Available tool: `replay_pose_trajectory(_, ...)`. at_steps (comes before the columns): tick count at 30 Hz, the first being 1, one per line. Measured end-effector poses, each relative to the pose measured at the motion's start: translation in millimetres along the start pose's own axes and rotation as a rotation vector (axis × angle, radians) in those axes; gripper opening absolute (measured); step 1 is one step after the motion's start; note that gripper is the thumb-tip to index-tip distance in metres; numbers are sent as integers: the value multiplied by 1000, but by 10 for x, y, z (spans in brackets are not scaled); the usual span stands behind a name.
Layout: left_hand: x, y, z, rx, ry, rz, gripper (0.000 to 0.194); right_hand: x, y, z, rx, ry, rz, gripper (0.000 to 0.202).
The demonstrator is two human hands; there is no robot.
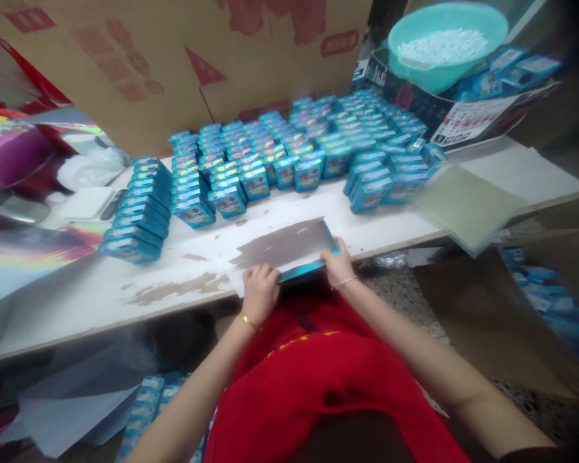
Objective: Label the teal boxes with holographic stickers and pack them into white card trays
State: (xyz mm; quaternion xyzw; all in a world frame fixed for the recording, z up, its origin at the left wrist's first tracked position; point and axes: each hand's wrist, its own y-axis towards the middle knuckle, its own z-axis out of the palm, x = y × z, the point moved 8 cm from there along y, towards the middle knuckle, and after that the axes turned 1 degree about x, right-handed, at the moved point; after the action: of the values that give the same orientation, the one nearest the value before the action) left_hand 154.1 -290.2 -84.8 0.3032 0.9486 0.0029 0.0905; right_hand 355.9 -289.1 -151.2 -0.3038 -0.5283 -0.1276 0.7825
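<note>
A cardboard piece (289, 247), greyish-brown inside with a shiny blue folded edge, lies at the front edge of the white table (193, 260). My left hand (260, 292) has its fingers closed on the near left corner. At the near right corner, my right hand (338, 262) grips the blue edge, thumb on top. Part of the piece's left end is a white flap, partly behind my left hand. Just beyond it stand many small blue printed boxes (255, 180) in rows, several of them leaning on one another.
A large brown carton (149, 71) stands behind the rows. To the right, a turquoise basin (415, 71) of white pieces rests on a black box (429, 116). A yellowish sheet (468, 206) overhangs the edge; an open carton (482, 321) sits below. A white plastic bag (91, 168) lies left.
</note>
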Motion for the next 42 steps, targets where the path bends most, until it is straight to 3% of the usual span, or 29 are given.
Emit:
replay_pose_trajectory(4, 60, 100, 81, 142, -99, -39, 16, -54, -6, 6, 25, -14, 12, 51)
replay_pose_trajectory(11, 96, 250, 127, 398, -173, 18, 14, -92, 26, 49, 58, -8, 48, 49)
replay_pose_trajectory(15, 158, 234, 167, 429, -240, -78, 14, -110, 82, 64, 49, -17, 58, 50)
replay_pose_trajectory(19, 120, 222, 149, 444, -165, -101, 18, -80, 177, 105, 62, -89, 37, 44)
replay_pose_trajectory(23, 148, 254, 75, 405, -200, -177, 19, 50, 386, 280, 198, -382, 81, 40)
replay_pose_trajectory(25, 189, 293, 52, 370, -265, -247, 18, 257, 518, 392, 267, -631, -47, 44)
replay_pose_trajectory(27, 192, 354, 57, 348, -311, -300, 16, 562, 583, 471, 232, -866, -333, 57)
replay_pose_trajectory(29, 148, 434, 91, 333, -348, -341, 9, 800, 493, 520, 176, -985, -635, 63)
replay_pose_trajectory(31, 87, 521, 125, 297, -405, -378, 28, 860, 269, 543, 227, -991, -851, 53)
replay_pose_trajectory(33, 11, 599, 153, 272, -529, -363, 45, 774, -42, 533, 369, -976, -990, 43)
replay_pose_trajectory(36, -43, 659, 57, 217, -646, -196, 26, 520, -499, 454, 558, -1047, -1080, 55)
replay_pose_trajectory(37, -22, 652, -22, 180, -609, -117, 20, 430, -621, 433, 602, -1093, -1095, 59)
replay_pose_trajectory(39, 48, 583, -174, 119, -414, 50, 28, 272, -807, 437, 665, -1194, -1134, 61)
replay_pose_trajectory(42, 129, 366, -171, 191, -94, 302, 43, 105, -937, 558, 717, -1318, -1222, 48)
